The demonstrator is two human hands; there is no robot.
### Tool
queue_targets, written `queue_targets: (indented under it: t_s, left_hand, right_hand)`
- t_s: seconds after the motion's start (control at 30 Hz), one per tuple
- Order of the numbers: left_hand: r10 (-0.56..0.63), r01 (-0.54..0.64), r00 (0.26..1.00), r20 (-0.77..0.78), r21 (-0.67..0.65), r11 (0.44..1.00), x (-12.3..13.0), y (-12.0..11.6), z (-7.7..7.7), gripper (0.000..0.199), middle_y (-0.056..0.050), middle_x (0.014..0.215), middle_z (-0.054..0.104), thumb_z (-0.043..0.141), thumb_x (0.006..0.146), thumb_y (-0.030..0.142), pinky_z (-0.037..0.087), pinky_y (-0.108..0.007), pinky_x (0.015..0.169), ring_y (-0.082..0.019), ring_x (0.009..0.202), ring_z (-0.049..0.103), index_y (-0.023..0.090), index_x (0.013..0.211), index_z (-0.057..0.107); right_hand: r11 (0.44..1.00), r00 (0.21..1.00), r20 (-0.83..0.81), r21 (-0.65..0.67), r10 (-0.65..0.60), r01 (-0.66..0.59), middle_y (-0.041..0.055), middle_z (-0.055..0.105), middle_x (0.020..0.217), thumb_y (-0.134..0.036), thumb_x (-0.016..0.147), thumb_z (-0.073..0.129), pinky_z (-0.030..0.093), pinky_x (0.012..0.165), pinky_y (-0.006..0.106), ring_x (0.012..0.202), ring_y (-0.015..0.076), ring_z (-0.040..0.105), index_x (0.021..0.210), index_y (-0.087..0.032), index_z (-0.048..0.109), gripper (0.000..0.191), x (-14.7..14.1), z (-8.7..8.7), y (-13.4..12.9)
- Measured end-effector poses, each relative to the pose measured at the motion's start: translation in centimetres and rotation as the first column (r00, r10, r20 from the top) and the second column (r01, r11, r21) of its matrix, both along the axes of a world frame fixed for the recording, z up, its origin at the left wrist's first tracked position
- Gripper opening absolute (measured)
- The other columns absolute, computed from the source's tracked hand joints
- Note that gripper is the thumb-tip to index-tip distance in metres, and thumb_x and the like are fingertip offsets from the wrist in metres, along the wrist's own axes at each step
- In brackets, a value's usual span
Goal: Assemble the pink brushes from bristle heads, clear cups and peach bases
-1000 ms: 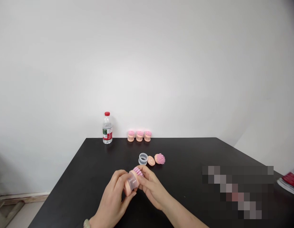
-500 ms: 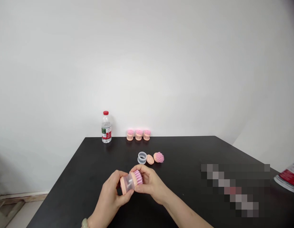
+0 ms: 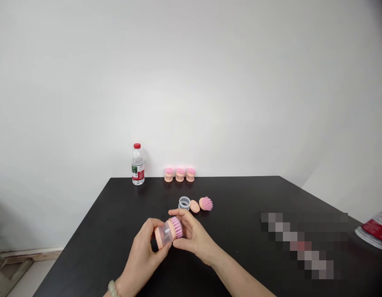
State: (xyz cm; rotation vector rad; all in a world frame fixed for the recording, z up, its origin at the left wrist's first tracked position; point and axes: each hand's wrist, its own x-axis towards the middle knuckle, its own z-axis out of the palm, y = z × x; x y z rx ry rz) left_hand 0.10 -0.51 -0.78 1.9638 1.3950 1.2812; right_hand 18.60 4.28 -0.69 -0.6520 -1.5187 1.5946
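Between two hands point(image 3: 169, 245): one pink-bristled brush point(image 3: 168, 233).

A peach-and-clear brush point(image 3: 166, 233) is held tilted above the black table point(image 3: 240, 198), its pink bristles facing the right edge. Three similar brushes point(image 3: 179, 175) stand upright in a row along the far edge. Nearer lie a clear ring point(image 3: 184, 201), a round peach cap point(image 3: 195, 206) and a pink-bristled head point(image 3: 206, 203), tipped sideways.

Bottle point(image 3: 138, 171) left of brushes point(image 3: 179, 175)
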Motion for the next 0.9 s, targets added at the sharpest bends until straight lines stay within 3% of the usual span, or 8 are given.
queue_targets:
  t_s: [0.07,0.2,0.37,0.53,0.7,0.8,0.9]
  left_hand:
    - [-0.006,0.006,1.000,-0.006,0.007,1.000,0.0,0.0,0.0,0.018,-0.001,0.092,0.065,0.064,0.083,0.023,0.058,-0.033,0.070,-0.019,0.078,0.068,0.023,0.100,0.055]
    - [-0.019,0.021,0.999,-0.029,0.081,0.997,0.0,0.0,0.1,0.020,-0.003,0.097,0.065,0.062,0.084,0.020,0.058,-0.035,0.075,-0.020,0.086,0.068,0.024,0.101,0.054]
    - [0.025,-0.016,0.997,-0.070,0.116,0.993,-0.1,0.0,0.0,0.022,-0.004,0.100,0.065,0.063,0.084,0.021,0.058,-0.036,0.075,-0.021,0.088,0.068,0.024,0.102,0.053]
    - [0.008,0.006,0.995,-0.103,0.131,0.991,-0.1,0.1,-0.1,0.018,-0.004,0.101,0.065,0.062,0.085,0.023,0.059,-0.037,0.075,-0.021,0.089,0.069,0.024,0.101,0.052]
    - [0.033,-0.014,0.991,-0.131,0.143,0.990,-0.3,0.5,-0.3,0.019,-0.003,0.101,0.067,0.064,0.084,0.028,0.059,-0.036,0.075,-0.022,0.089,0.070,0.024,0.100,0.055]
    - [0.027,-0.006,0.989,-0.146,0.144,0.990,-0.4,0.7,-0.5,0.018,-0.002,0.102,0.067,0.064,0.085,0.031,0.058,-0.034,0.074,-0.021,0.088,0.070,0.025,0.099,0.056]
    - [0.011,0.005,0.988,-0.151,0.104,0.995,-0.4,0.7,-0.5,0.019,-0.002,0.101,0.068,0.065,0.084,0.034,0.057,-0.034,0.074,-0.022,0.087,0.070,0.025,0.099,0.057]
  right_hand:
    - [1.000,1.000,0.027,-0.022,-0.012,0.013,0.0036,0.058,0.115,-0.028,0.066,0.089,0.048,0.087,0.035,0.102,0.0208,0.059,0.127,-0.027,0.054,0.070,0.0,-0.3,0.1]
    - [0.999,0.994,0.109,-0.017,-0.030,0.032,0.0018,0.062,0.099,-0.035,0.075,0.082,0.050,0.075,0.033,0.083,0.0177,0.061,0.116,-0.023,0.058,0.048,-0.1,-0.8,0.2]
    - [0.999,0.994,0.102,0.034,-0.036,0.033,0.0029,0.059,0.115,-0.029,0.065,0.089,0.049,0.086,0.035,0.097,0.0199,0.060,0.121,-0.027,0.057,0.065,-0.1,-0.8,0.2]
    - [0.998,0.986,0.154,0.020,-0.059,0.056,-0.0005,0.062,0.095,-0.034,0.073,0.083,0.050,0.076,0.032,0.083,0.0167,0.060,0.109,-0.023,0.061,0.044,-0.1,-0.8,0.3]
    - [0.997,0.985,0.168,0.071,-0.029,0.017,0.0014,0.062,0.109,-0.030,0.066,0.089,0.050,0.084,0.033,0.095,0.0186,0.062,0.121,-0.026,0.057,0.064,0.1,-0.8,0.3]
    - [0.998,0.974,0.219,0.036,-0.059,0.053,-0.0002,0.062,0.096,-0.041,0.070,0.085,0.051,0.076,0.032,0.083,0.0169,0.061,0.118,-0.024,0.059,0.057,0.0,-1.1,0.5]
    - [0.990,0.959,0.266,0.120,-0.100,0.070,-0.0007,0.062,0.095,-0.040,0.068,0.087,0.050,0.075,0.031,0.083,0.0167,0.059,0.113,-0.024,0.062,0.054,0.1,-1.2,0.6]
